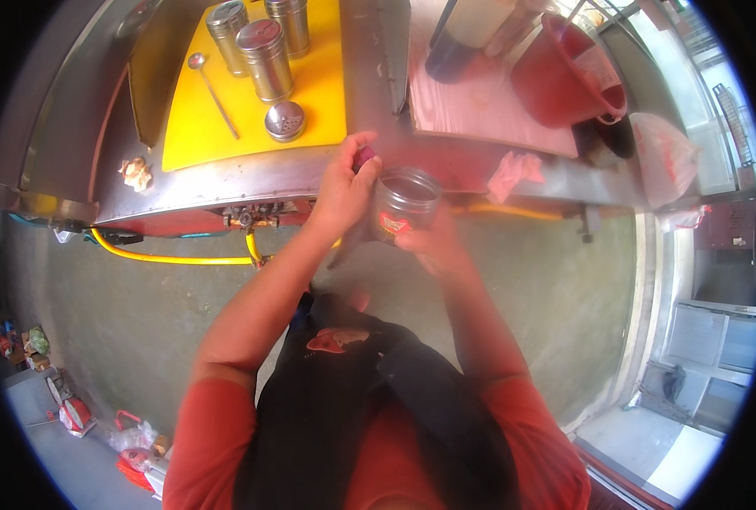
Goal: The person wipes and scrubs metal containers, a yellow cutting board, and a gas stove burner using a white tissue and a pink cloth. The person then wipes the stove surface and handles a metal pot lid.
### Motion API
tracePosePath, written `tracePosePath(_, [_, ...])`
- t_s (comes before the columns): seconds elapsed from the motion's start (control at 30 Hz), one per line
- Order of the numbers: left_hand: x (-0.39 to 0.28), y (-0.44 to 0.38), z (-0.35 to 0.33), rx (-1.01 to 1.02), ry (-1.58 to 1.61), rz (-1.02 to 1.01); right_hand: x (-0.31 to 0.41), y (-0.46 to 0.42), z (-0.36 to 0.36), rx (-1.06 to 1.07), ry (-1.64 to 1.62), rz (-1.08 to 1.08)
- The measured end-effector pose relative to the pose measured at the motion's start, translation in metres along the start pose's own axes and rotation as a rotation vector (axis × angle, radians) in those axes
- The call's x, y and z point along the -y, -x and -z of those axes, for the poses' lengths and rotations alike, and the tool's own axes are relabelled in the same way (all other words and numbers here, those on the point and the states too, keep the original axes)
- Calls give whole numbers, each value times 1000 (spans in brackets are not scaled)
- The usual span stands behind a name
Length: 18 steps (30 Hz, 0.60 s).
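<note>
My right hand (430, 236) grips a clear jar (408, 201) with an open threaded mouth and a red label on its side. Just left of the jar's mouth, my left hand (351, 178) pinches a small purple-red object (363, 157), too covered by the fingers to identify. Beyond my left hand a yellow board (225, 121) lies on the counter. Several metal shaker canisters (264, 60) stand upright on it, beside a perforated metal shaker lid (285, 121). A long-handled metal spoon (215, 99) lies to their left.
A pink board (486, 115) at the right bears a container with dark contents (451, 57) and a red bucket (560, 80). Crumpled pink cloth or paper (514, 176) lies on the counter's edge (257, 172); a white plastic bag (664, 159) is farther right. A yellow hose (174, 257) runs below.
</note>
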<state>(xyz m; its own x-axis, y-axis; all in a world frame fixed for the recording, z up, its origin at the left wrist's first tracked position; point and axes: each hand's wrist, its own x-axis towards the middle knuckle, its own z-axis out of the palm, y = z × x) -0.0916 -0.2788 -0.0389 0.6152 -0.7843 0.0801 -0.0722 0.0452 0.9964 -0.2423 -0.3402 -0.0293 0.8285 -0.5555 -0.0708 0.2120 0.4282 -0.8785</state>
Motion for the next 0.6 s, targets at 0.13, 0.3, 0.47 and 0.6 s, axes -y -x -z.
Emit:
tracePosePath(0.13, [-2, -18, 3, -108, 86, 125, 4, -1, 7, 78, -174, -34])
tracePosePath(0.3, [-11, -52, 4, -266, 57, -104, 5, -6, 16, 138, -300, 20])
tracePosePath(0.47, [25, -79, 21, -190, -672, -601, -1, -15, 17, 209, -380, 63])
tracePosePath(0.6, [38, -66, 66, -98, -822, -424, -10, -18, 27, 69, -359, -19])
